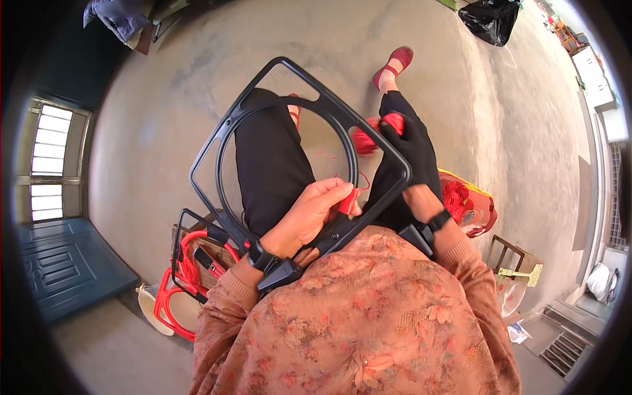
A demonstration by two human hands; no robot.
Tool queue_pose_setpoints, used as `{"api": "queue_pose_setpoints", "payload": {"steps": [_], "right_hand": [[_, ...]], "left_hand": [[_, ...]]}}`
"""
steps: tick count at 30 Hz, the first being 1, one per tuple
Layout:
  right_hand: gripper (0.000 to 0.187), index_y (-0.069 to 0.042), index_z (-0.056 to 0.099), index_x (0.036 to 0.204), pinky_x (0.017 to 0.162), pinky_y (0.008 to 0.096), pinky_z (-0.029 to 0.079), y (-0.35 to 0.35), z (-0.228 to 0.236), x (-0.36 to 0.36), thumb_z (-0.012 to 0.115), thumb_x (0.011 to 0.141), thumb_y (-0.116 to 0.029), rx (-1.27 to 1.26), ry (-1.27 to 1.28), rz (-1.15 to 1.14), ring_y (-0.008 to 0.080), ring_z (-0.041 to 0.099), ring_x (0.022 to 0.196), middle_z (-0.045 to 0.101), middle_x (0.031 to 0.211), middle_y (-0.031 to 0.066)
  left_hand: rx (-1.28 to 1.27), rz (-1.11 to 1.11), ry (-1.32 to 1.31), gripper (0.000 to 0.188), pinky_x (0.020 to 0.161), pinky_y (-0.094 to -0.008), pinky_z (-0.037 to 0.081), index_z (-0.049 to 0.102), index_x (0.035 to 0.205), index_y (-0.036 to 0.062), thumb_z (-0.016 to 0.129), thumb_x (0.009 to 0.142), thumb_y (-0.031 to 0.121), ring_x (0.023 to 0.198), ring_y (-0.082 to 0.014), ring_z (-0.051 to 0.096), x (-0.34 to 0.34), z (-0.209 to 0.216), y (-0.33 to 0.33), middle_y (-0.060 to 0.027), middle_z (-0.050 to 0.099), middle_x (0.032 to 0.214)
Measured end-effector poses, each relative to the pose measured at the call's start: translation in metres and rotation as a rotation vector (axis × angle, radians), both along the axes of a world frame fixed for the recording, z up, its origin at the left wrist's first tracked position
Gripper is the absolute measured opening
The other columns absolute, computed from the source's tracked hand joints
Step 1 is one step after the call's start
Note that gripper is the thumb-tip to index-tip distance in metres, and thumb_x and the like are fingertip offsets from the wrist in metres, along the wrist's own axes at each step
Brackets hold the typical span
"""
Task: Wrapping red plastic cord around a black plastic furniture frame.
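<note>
A black frame (316, 92) with a round ring inside a squarish outer rim lies tilted over my lap. My left hand (319, 204) is closed on the ring's lower right side, with thumb and fingers pinching a short stretch of red cord wrapping (347, 201) there. A thin loop of red cord rises beside it. My right hand (413, 148), in a black glove, is to the right of the frame, closed on a bundle of red cord (365, 139). That bundle is blurred and partly hidden behind the frame's rim.
To my right stands an open bag (488, 209) with red cord inside, and beyond it a small wooden stool (510, 253) with a pale yellow tool. Left of me, a red-wrapped frame (166, 309) rests by a stool. A black plastic bag (490, 20) lies far right.
</note>
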State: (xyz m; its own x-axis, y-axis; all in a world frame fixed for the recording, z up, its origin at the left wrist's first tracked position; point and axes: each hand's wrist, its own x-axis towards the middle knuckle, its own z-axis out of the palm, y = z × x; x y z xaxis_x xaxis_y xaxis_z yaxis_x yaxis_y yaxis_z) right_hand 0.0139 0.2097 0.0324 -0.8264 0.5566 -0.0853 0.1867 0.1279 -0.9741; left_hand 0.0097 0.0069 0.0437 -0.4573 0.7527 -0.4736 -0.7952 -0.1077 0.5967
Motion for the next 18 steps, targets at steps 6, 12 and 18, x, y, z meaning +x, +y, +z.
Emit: {"api": "queue_pose_setpoints", "payload": {"steps": [6,12,18], "right_hand": [[0.047,0.002,0.047,0.122,0.085,0.0294,0.045,-0.04,0.019,0.013,0.063,0.085,-0.023,-0.848,0.319,0.325,0.0152,0.058,0.088,0.059,0.095,0.0056],[0.053,0.002,0.045,0.126,0.087,0.0311,0.045,-0.037,0.008,0.005,0.063,0.085,-0.025,-1.149,0.19,0.717,0.0157,0.057,0.09,0.059,0.097,0.0061],[0.063,0.004,0.04,0.131,0.091,0.034,0.043,-0.024,0.025,-0.003,0.062,0.084,-0.031,-0.971,0.019,0.897,0.0178,0.058,0.091,0.059,0.099,0.0082]], "left_hand": [[0.04,-0.022,-0.078,0.029,0.068,-0.0237,0.052,0.055,0.107,-0.0062,0.053,0.094,0.02,0.073,-0.014,0.062,0.0,-0.01,0.0,-0.0119,0.065,0.084],[0.177,0.206,0.018,0.025,0.082,-0.0287,0.052,0.059,0.108,-0.0036,0.064,0.085,0.004,0.088,-0.014,0.063,0.007,-0.022,-0.002,-0.0077,0.066,0.097],[0.045,0.169,0.141,0.019,0.079,-0.024,0.051,0.063,0.103,-0.0037,0.06,0.089,0.009,0.083,-0.0092,0.062,0.006,-0.017,-0.001,-0.0044,0.066,0.096]]}}
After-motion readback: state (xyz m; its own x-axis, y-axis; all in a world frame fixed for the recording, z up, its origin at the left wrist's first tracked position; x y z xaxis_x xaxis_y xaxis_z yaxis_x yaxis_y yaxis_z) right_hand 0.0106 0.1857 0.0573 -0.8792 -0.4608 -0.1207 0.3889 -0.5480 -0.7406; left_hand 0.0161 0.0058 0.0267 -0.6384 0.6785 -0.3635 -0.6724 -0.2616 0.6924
